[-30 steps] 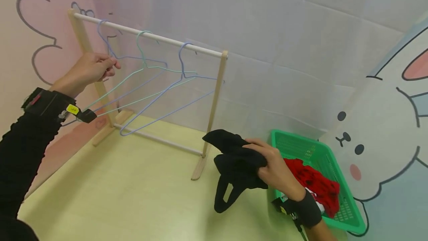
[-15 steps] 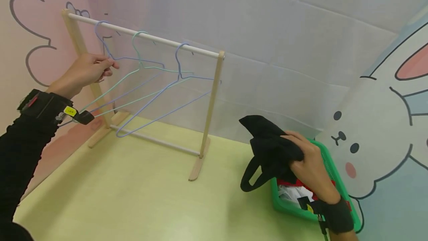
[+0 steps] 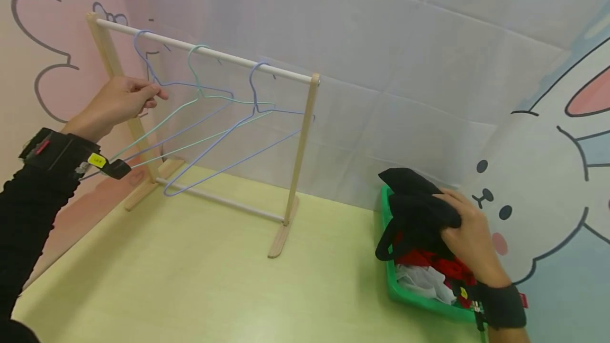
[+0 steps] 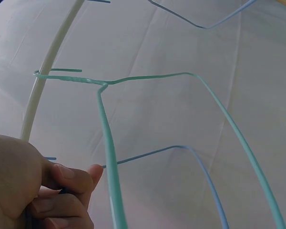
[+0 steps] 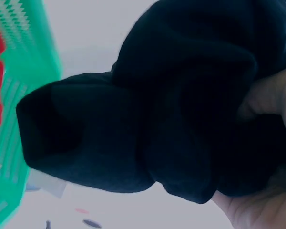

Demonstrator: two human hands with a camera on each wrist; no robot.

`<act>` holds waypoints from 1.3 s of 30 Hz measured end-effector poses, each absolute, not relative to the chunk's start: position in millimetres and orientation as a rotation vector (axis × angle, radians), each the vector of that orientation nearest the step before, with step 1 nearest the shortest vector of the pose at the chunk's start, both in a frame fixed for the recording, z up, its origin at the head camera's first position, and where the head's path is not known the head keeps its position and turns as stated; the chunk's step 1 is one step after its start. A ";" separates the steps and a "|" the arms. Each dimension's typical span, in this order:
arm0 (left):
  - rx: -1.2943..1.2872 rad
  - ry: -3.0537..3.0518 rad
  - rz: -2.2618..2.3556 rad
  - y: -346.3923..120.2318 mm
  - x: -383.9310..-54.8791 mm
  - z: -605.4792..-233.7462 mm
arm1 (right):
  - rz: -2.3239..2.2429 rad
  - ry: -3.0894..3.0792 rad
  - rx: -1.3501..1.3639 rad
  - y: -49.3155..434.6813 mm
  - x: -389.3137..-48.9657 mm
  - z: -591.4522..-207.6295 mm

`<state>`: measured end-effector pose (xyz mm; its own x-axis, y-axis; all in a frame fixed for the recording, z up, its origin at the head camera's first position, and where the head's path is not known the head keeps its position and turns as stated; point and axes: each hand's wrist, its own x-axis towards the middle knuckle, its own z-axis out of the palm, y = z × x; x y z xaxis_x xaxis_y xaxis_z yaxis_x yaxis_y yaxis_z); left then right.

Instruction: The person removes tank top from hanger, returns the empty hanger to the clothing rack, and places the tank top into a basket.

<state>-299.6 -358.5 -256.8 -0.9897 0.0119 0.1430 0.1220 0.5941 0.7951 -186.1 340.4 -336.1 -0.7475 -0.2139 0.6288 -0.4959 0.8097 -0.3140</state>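
My left hand [image 3: 119, 102] grips the leftmost blue hanger [image 3: 193, 85] just below its hook, on the side arm; the curled fingers hide that part. In the left wrist view the curled left hand [image 4: 66, 195] sits beside the blue wire [image 4: 143, 155], with a mint-green hanger [image 4: 109, 143] nearer the camera. My right hand [image 3: 469, 232] grips a bunched black garment [image 3: 419, 216] with a strap-like loop hanging down, held over the green basket [image 3: 414, 303]. In the right wrist view, the black garment's [image 5: 133, 124] folds fill the middle, and thumb and fingers clasp its right side.
A wooden rack [image 3: 297, 158] with a white rod [image 3: 229, 57] stands on the yellow table [image 3: 205, 279], carrying the hangers. Another blue hanger [image 3: 252, 89] hangs near its right post. Red cloth [image 3: 419, 261] and white cloth [image 3: 424, 282] lie in the basket, close to the wall.
The right hand has carried the black garment rightward, from the table beside the basket to above the basket. The left hand has stayed at the leftmost hanger. The head view has shifted slightly.
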 end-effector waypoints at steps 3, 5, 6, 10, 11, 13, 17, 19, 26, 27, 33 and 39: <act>-0.117 -2.700 -1.365 -359.4 -298.4 -256.7 | 0.576 -2.471 0.415 353.6 -187.0 -339.2; -0.123 -2.704 -1.365 -360.4 -297.3 -256.5 | 0.533 -2.531 0.336 361.7 -185.5 -340.5; -0.127 -2.707 -1.366 -360.8 -296.6 -256.4 | 0.518 -2.559 0.302 365.8 -184.3 -341.5; -0.150 -2.709 -1.341 -362.3 -294.0 -255.7 | 0.476 -2.614 0.224 382.8 -183.6 -349.0; -0.149 -2.708 -1.339 -362.6 -293.4 -255.5 | 0.469 -2.622 0.213 387.2 -184.7 -352.0; -0.148 -2.707 -1.335 -363.1 -292.4 -255.1 | 0.455 -2.632 0.197 395.6 -188.1 -358.4; -0.143 -2.695 -1.350 -362.6 -291.9 -255.0 | 0.452 -2.657 0.163 409.5 -193.9 -372.5; -0.140 -2.689 -1.358 -362.1 -292.0 -255.0 | 0.453 -2.666 0.161 414.0 -195.4 -379.1; -0.135 -2.699 -1.325 -362.1 -290.5 -257.1 | 0.339 -2.753 0.109 418.2 -197.0 -392.8; -0.135 -2.700 -1.323 -362.9 -290.0 -257.9 | 0.330 -2.768 0.109 417.8 -198.1 -394.1; -0.117 -2.689 -1.333 -369.2 -288.6 -262.6 | 0.371 -2.818 0.156 414.1 -205.8 -401.1; -0.109 -2.688 -1.321 -373.8 -284.4 -265.5 | 0.382 -2.904 0.157 413.4 -212.3 -410.8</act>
